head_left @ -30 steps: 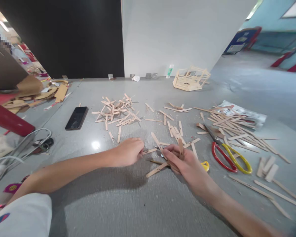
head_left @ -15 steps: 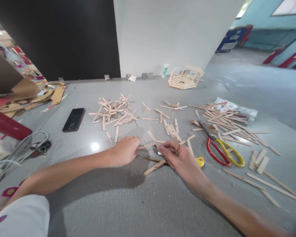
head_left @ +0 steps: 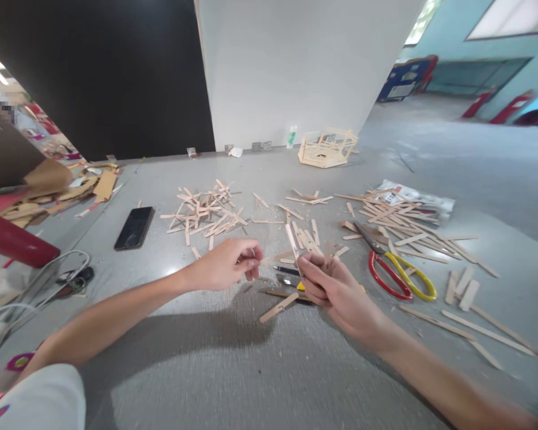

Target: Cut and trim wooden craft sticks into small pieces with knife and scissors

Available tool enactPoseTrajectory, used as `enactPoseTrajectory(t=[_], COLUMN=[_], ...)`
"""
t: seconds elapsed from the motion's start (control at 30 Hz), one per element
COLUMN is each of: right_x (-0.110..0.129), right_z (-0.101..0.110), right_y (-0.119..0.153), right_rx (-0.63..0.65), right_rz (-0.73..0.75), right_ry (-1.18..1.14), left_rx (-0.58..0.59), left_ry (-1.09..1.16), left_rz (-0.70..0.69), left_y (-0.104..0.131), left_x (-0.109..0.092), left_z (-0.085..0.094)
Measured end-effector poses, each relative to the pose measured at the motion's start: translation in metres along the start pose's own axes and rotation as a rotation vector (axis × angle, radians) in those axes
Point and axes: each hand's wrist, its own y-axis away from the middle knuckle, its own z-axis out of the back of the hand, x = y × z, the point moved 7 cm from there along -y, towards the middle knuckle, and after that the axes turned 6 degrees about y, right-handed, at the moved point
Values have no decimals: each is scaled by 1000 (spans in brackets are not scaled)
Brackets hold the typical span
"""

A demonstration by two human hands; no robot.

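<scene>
My left hand [head_left: 231, 263] has its fingers curled, with the thumb and fingertips closed at the near end of a thin, blurred wooden craft stick [head_left: 275, 258]. My right hand [head_left: 334, 286] is closed around a pale craft stick [head_left: 292, 237] that points up and away; another blurred stick edge shows above its knuckles. Under the right hand lie a black pen [head_left: 284, 270], a cutter knife with yellow parts [head_left: 301, 286] and a brown pencil-like rod [head_left: 280, 293], partly hidden. A loose notched stick [head_left: 278, 307] rests just in front of them.
Craft sticks lie in a left heap [head_left: 201, 209] and a right heap [head_left: 399, 218]. Scissors with red and yellow handles [head_left: 390, 269] are to the right. A phone [head_left: 134, 228] lies left. A stick-built frame [head_left: 327, 149] and a glue tube [head_left: 291, 137] stand by the panel.
My left hand has turned, so its thumb and fingers show more. The right hand's stick now points more steeply upward, and the cutter knife is more exposed. The camera view has shifted slightly.
</scene>
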Motion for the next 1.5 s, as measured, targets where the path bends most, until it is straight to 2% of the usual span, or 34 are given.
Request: enactPoseTrajectory(t=[0.13, 0.27, 0.43, 0.6, 0.77, 1.0, 1.07, 1.17, 1.23, 1.33, 1.43, 1.5], right_x=[-1, 0, -6, -5, -7, -14, -13, -12, -9, 4, 22, 26], right_z=[-6, -7, -13, -22, -25, -25, -26, -26, -20, 2, 23, 27], right_y=[3, 5, 6, 8, 10, 10, 12, 13, 11, 0, -18, -33], right_rx=[135, 190, 255, 281, 295, 333, 346, 359, 328, 177, 4, -15], right_rz=[-60, -103, -137, -86, -95, -126, -121, -135, -138, -74, 77, 150], right_ry=[-13, -18, 1, 34, 56, 56, 66, 116, 181, 409, 851, 1140], left_rx=[3, 17, 95, 133, 149, 266, 257, 185, 118, 7, -117, -173], left_ry=[24, 44, 87, 237, 404, 532, 540, 558, 569, 612, 619, 605], left_rz=[-32, -38, -52, -73, -122, -142, -138, -98, -69, -60, -102, -122], left_y=[0, 0, 3, 4, 1, 1, 1, 2, 4, 10, 16, 19], left_x=[0, 0, -6, -11, -11, -12, -12, -8, -6, -3, 4, 12], left_z=[-1, -2, -7, -16, -26, -36, -38, -40, -42, -44, -46, -50])
